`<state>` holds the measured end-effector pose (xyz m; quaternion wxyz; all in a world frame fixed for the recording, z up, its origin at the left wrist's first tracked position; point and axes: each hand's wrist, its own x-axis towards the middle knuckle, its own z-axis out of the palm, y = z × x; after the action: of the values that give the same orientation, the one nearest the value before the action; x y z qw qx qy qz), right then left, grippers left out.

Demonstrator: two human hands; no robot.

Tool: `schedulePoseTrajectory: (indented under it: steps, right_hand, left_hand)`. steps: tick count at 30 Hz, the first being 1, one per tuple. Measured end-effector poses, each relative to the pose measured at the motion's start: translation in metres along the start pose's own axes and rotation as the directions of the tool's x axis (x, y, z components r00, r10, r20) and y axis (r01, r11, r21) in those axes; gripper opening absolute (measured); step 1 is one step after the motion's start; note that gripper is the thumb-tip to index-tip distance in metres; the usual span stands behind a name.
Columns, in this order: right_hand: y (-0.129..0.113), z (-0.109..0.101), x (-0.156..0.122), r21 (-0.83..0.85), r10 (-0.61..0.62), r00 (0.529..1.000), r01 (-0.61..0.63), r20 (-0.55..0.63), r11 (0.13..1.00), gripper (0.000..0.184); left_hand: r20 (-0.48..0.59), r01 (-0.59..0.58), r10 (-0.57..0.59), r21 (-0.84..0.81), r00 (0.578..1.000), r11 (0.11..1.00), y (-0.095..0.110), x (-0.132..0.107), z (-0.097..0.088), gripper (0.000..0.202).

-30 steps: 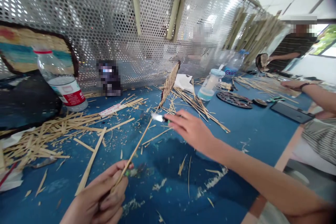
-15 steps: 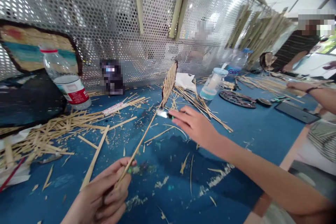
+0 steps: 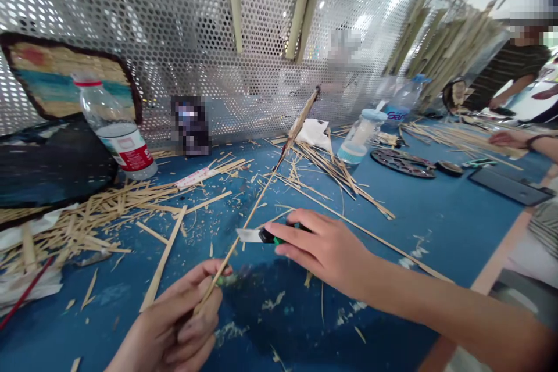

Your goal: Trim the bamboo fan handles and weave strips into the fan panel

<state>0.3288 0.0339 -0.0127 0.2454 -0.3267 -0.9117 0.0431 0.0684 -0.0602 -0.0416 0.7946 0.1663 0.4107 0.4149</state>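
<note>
My left hand (image 3: 183, 314) is closed around the near end of a thin bamboo stick (image 3: 260, 197), which slants up and away. At its far end is a flat, straw-coloured panel (image 3: 299, 125) with a dark edge, seen nearly edge-on. My right hand (image 3: 325, 244) grips a utility knife (image 3: 267, 236) with a black and green handle. The pale blade lies across the stick a short way beyond my left fingers; whether it cuts in cannot be seen. A long thin bamboo strip (image 3: 375, 231) stretches behind my right hand.
Bamboo strips (image 3: 117, 200) and shavings litter the blue table (image 3: 392, 192). A red-labelled bottle (image 3: 126, 139), a painted panel (image 3: 65, 81) and a blue-lidded jar (image 3: 360, 136) stand along the perforated metal screen (image 3: 170, 29). At right are a paint palette (image 3: 401, 164), a phone (image 3: 510, 185) and another person's hand (image 3: 510, 139).
My right hand has brought the knife down the stick towards my left hand. The far panel has turned more edge-on, and the long strip now shows at right.
</note>
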Motion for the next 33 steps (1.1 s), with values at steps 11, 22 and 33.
schedulePoseTrajectory:
  steps: [11, 22, 33]
  right_hand:
    - [0.000, 0.008, 0.000, 0.050, 0.036, 0.999, -0.037, 0.033, 0.998, 0.039]
    - [0.020, 0.005, 0.005, 0.054, 0.133, 0.991, -0.133, 0.011, 0.990, 0.040]
    - [0.015, -0.002, 0.004, 0.081, 0.113, 0.994, -0.113, 0.005, 0.990, 0.039]
  left_hand:
    - [-0.007, 0.029, -0.029, -0.007, 1.000, 1.000, -0.001, -0.003, -0.002, 0.040]
    - [0.038, 0.000, -0.001, 0.024, 0.999, 1.000, -0.002, -0.002, -0.001, 0.034]
    - [0.098, -0.043, 0.036, 0.072, 0.995, 0.996, -0.004, -0.003, 0.000, 0.030]
